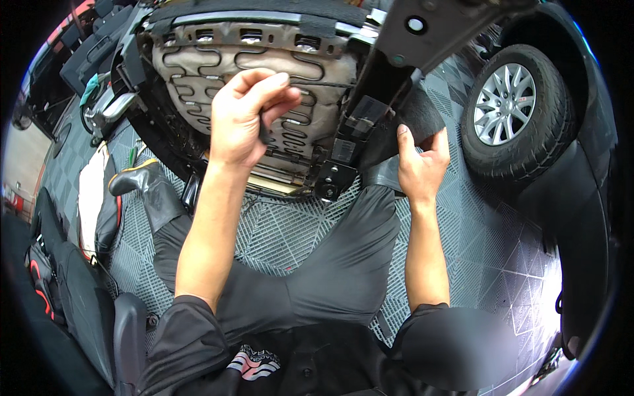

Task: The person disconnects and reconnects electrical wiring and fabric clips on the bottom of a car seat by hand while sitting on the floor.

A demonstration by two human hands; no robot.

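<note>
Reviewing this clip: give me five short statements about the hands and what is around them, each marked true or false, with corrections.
1. The right hand grips a black flap. True.
2. Both hands wear gloves. False: the right hand and the left hand are bare.
3. The left hand is raised in front of a seat's wire springs. True.
4. The wheel with silver spokes is at the left of the picture. False: that wheel is at the right.
5. The floor is plain brown wood. False: the floor is grey, patterned tile.
</note>
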